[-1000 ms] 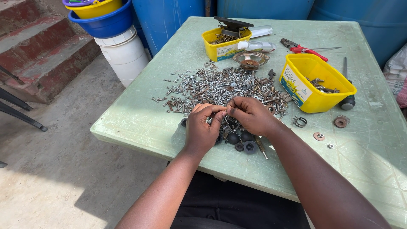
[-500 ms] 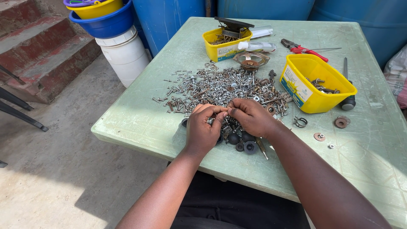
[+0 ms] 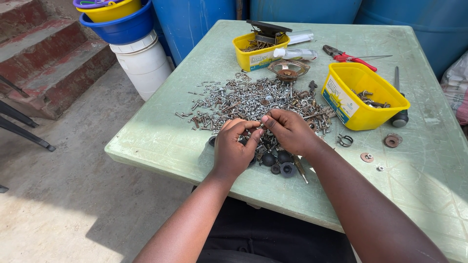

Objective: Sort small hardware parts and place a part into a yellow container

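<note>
My left hand (image 3: 234, 148) and my right hand (image 3: 289, 130) meet over the near edge of a pile of screws, nuts and bolts (image 3: 248, 100) on a pale green table (image 3: 161, 141). Both pinch one small metal piece between their fingertips; it is too small to name. Several black rubber knobs (image 3: 280, 164) lie just below my hands. A yellow tub (image 3: 358, 100) with a few bolts inside stands to the right of the pile.
A second yellow tub (image 3: 258, 51) with hardware, a rusty round speaker part (image 3: 287, 69), red-handled pliers (image 3: 348, 57) and a screwdriver (image 3: 399, 114) lie further back. Loose washers (image 3: 391, 140) lie at the right. Blue barrels, stacked buckets (image 3: 122, 22) and brick steps stand beyond the table.
My hands have stayed in the same spot over the pile; only the fingers have shifted slightly on the small piece.
</note>
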